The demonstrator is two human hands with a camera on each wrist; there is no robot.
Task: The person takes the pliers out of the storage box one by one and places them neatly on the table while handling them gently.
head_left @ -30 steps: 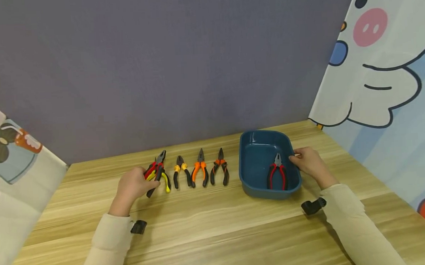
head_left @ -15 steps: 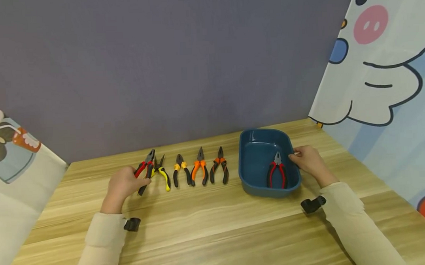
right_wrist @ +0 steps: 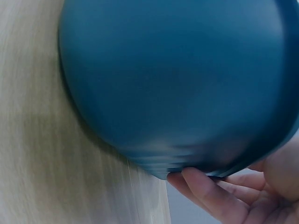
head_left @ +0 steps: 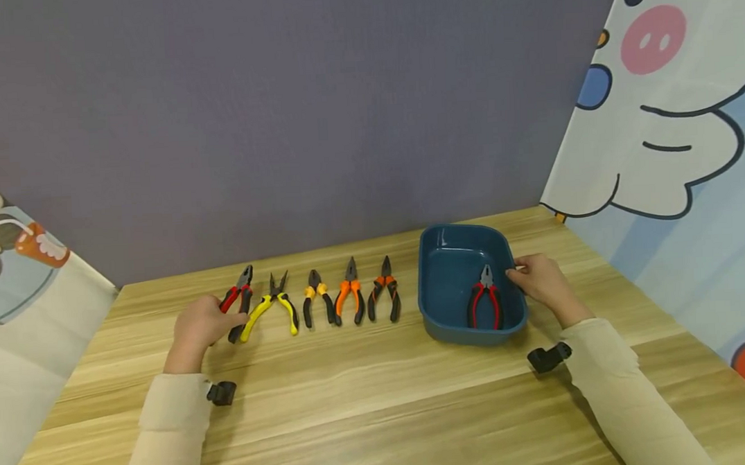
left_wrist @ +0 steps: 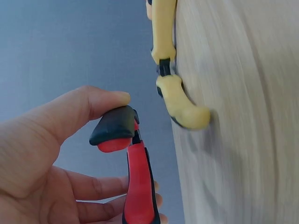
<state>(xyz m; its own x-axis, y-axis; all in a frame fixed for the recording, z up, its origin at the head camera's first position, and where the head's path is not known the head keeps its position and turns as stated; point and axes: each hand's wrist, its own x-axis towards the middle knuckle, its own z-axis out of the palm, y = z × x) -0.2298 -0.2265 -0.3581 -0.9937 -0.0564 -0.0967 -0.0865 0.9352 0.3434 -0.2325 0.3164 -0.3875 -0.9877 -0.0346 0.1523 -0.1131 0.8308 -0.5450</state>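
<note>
My left hand [head_left: 199, 325] holds red-and-black pliers [head_left: 244, 293] by the handles, jaws pointing away. In the left wrist view the thumb presses one handle [left_wrist: 114, 127] while the fingers lie behind the other. Just right of them are yellow-and-black long-nose pliers [head_left: 266, 304], handles spread, on the table. My right hand [head_left: 542, 284] pinches the right rim of a dark blue plastic basin [head_left: 455, 334]; in the right wrist view its fingers [right_wrist: 205, 189] rest at the basin's edge. Another pair of red-and-black pliers [head_left: 486, 300] lies inside the basin.
Between the yellow pliers and the basin lie yellow-and-black combination pliers [head_left: 316, 297], orange long-nose pliers [head_left: 350, 292] and orange-and-black pliers [head_left: 384, 291] in a row. A grey panel [head_left: 318, 124] stands behind the wooden table [head_left: 380, 398]. Cartoon-printed cloths hang at both sides.
My left hand has carried the red-and-black pliers leftward, from over the yellow long-nose pliers to their left side, uncovering them. The right hand stays at the basin rim.
</note>
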